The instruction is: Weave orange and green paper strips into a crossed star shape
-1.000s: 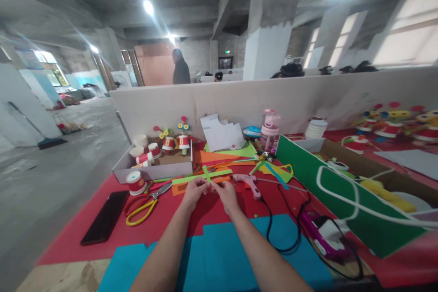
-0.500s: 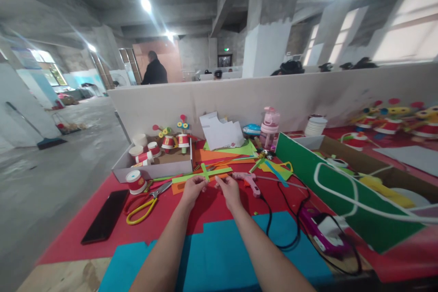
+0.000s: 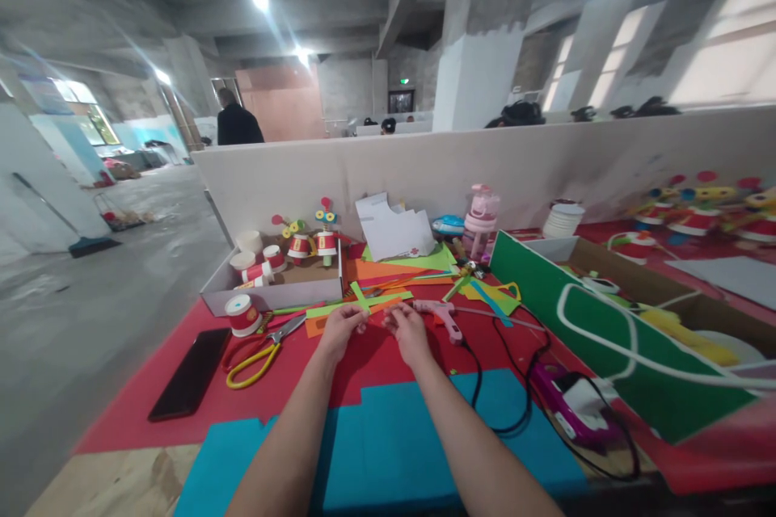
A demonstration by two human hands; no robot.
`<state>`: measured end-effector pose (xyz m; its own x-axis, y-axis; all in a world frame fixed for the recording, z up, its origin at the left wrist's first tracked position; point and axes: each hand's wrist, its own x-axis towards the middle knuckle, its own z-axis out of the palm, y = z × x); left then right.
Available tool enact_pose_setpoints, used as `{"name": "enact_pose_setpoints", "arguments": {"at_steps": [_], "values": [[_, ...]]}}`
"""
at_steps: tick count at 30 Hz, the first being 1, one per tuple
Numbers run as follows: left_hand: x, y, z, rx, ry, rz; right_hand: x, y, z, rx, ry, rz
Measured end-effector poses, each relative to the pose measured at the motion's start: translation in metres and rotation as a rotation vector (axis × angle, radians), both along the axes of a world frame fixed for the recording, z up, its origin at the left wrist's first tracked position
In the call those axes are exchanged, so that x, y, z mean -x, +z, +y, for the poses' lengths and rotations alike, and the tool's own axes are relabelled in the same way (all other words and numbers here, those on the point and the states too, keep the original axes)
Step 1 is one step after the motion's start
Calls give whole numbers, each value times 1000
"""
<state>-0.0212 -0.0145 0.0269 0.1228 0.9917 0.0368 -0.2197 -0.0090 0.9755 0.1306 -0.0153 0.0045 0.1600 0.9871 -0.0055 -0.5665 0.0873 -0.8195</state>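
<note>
My left hand point(image 3: 343, 329) pinches a narrow light-green paper strip point(image 3: 359, 295), which sticks up from its fingertips. Close by on the right, my right hand point(image 3: 410, 333) has its thumb and fingers bent together; whether anything small is between them I cannot make out. Behind both hands lie another green strip and orange paper point(image 3: 314, 328). A pink glue gun point(image 3: 447, 320) rests just right of my right hand. To the left of my left hand lie scissors with red and yellow handles point(image 3: 255, 363).
Blue sheets point(image 3: 388, 452) cover the table's front. A black phone point(image 3: 191, 376) and a paper cup point(image 3: 242, 315) are at left. Behind stands a white box point(image 3: 284, 300) with cup figures. A green-sided box point(image 3: 582, 331), purple power strip point(image 3: 570, 408) and cables occupy the right.
My right hand has drawn slightly away from the left, its fingers curling more. The green strip in my left hand now leans further left. In the background a person has moved left.
</note>
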Motion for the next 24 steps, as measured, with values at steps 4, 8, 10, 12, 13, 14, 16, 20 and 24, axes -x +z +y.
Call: {"name": "enact_pose_setpoints", "arguments": {"at_steps": [4, 8, 10, 12, 13, 14, 16, 20, 24], "values": [[-1, -2, 0, 16, -19, -27, 11, -1, -4, 38, 183, -31], [-2, -5, 1, 28, -22, -31, 12, -2, -4, 36, 197, -2], [-2, -7, 2, 28, -28, -27, 12, -3, -4, 36, 197, 2], [-1, -8, 3, 24, -33, -18, 12, -2, -4, 41, 198, 4], [-1, -9, 3, 23, -34, -14, 12, -2, -4, 43, 193, 7], [-1, -10, 3, 22, -33, -12, 12, -2, -5, 42, 189, 10], [-1, -11, 4, 21, -27, -5, 13, -1, -6, 34, 184, 17], [-3, -12, 4, 17, -9, 13, 14, 0, -8, 17, 194, 28], [-5, -11, 4, 32, 19, 10, 13, 0, -9, -16, 222, 28]]}}
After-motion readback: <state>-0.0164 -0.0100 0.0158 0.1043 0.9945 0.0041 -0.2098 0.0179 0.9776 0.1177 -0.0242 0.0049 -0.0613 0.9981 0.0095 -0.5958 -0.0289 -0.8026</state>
